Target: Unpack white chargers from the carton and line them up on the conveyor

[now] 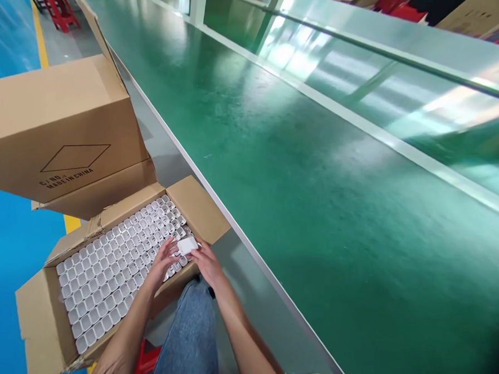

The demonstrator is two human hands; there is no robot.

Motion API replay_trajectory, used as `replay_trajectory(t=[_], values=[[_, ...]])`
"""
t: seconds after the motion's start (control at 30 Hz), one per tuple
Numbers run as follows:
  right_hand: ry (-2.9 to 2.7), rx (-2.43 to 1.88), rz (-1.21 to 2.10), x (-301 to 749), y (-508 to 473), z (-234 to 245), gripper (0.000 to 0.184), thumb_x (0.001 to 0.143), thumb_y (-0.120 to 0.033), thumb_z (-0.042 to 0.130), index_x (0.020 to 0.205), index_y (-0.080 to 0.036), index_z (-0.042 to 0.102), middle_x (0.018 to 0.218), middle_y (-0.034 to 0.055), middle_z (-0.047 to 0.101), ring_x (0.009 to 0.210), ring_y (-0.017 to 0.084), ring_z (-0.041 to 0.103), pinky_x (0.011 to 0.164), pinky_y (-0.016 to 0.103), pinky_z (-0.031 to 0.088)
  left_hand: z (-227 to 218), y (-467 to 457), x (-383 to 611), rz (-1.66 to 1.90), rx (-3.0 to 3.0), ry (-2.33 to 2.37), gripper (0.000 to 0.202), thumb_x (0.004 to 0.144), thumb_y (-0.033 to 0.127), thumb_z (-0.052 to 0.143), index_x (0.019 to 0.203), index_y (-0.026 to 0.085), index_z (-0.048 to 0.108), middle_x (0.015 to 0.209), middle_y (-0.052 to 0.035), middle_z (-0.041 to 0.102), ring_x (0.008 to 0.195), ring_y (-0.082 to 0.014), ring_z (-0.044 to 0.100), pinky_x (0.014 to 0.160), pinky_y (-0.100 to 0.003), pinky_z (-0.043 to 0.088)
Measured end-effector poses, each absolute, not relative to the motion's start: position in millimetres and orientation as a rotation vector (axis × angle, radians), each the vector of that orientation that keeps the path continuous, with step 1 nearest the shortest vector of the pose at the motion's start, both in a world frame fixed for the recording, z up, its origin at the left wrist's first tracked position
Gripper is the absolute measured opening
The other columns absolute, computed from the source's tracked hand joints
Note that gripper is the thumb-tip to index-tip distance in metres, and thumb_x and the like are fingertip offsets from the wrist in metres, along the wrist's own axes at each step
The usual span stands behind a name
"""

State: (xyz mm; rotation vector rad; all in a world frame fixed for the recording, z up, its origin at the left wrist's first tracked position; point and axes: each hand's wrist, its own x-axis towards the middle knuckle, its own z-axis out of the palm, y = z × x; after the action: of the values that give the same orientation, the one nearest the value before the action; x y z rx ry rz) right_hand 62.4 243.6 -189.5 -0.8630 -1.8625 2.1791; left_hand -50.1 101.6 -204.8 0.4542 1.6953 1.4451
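Observation:
A small white block-shaped plastic piece (187, 245) with rounded corners is held up over the near right part of an open carton (64, 325). My right hand (206, 261) grips its right side between thumb and fingers. At its left edge, the curled fingertips of my left hand (162, 262) hold it too. Beneath my hands, rows of similar white pieces (102, 280) stand packed in the carton. Toward the right end of the rows, some show dark marks or openings on top. My left forearm hides part of the carton's near side.
A long green-topped conveyor or bench (273, 210) with a pale metal edge runs along my right. Another large carton (60, 127) stands just beyond the open one. A red stool (60, 7) is far left on the floor. My knee (192, 329) is beside the open carton.

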Motion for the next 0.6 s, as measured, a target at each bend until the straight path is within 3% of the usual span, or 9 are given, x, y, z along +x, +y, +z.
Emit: replay_trajectory(t=[0.1, 0.23, 0.33, 0.47, 0.6], values=[[-1.522, -0.815, 2.305, 67.7, 244.2, -181.5, 0.054, 0.091, -0.038, 0.036, 0.14, -0.019, 0.049, 0.133, 0.0148, 0.062, 0.115, 0.026, 0.065, 0.093, 0.041, 0.055, -179.3, 105.5, -42.6, 1.481, 0.541, 1.697, 0.067, 0.084, 0.044, 0.066, 0.146, 0.029, 0.045, 0.154, -0.0082, 0.045, 0.134, -0.0279, 0.052, 0.107, -0.041, 0.049], [-1.639, -0.853, 2.163, 70.3, 236.0, -182.1, 0.052, 0.092, -0.049, 0.036, 0.128, -0.018, 0.057, 0.121, 0.0154, 0.068, 0.101, 0.026, 0.069, 0.081, 0.038, 0.058, -165.0, 115.4, -35.7, 1.466, 0.625, 1.771, 0.061, 0.081, 0.051, 0.071, 0.136, 0.027, 0.057, 0.152, -0.0075, 0.046, 0.135, -0.0283, 0.049, 0.107, -0.038, 0.049], [-1.84, -0.919, 1.981, 67.8, 237.7, -193.1, 0.05, 0.094, -0.05, 0.036, 0.129, -0.02, 0.054, 0.117, 0.0131, 0.069, 0.094, 0.024, 0.07, 0.077, 0.037, 0.058, -166.8, 112.4, -27.4, 1.397, 0.606, 1.89, 0.06, 0.088, 0.053, 0.063, 0.14, 0.026, 0.053, 0.15, -0.0104, 0.048, 0.129, -0.0276, 0.053, 0.104, -0.043, 0.05], [-2.174, -1.033, 1.611, 57.2, 259.5, -209.0, 0.044, 0.088, -0.036, 0.056, 0.128, -0.019, 0.053, 0.116, 0.0133, 0.067, 0.101, 0.027, 0.065, 0.089, 0.043, 0.052, -159.3, 90.0, 12.7, 1.237, 0.657, 1.97, 0.056, 0.092, 0.049, 0.057, 0.142, 0.024, 0.051, 0.145, -0.0135, 0.053, 0.128, -0.0297, 0.055, 0.106, -0.052, 0.047], [-2.599, -0.96, 1.164, 35.1, 277.7, -217.1, 0.038, 0.082, -0.011, 0.063, 0.119, -0.021, 0.063, 0.117, 0.0143, 0.066, 0.119, 0.031, 0.053, 0.107, 0.049, 0.037, -140.9, 73.5, 57.9, 1.092, 0.847, 1.901, 0.047, 0.088, 0.037, 0.063, 0.134, 0.028, 0.06, 0.137, -0.0088, 0.061, 0.131, -0.0292, 0.052, 0.115, -0.053, 0.04]])
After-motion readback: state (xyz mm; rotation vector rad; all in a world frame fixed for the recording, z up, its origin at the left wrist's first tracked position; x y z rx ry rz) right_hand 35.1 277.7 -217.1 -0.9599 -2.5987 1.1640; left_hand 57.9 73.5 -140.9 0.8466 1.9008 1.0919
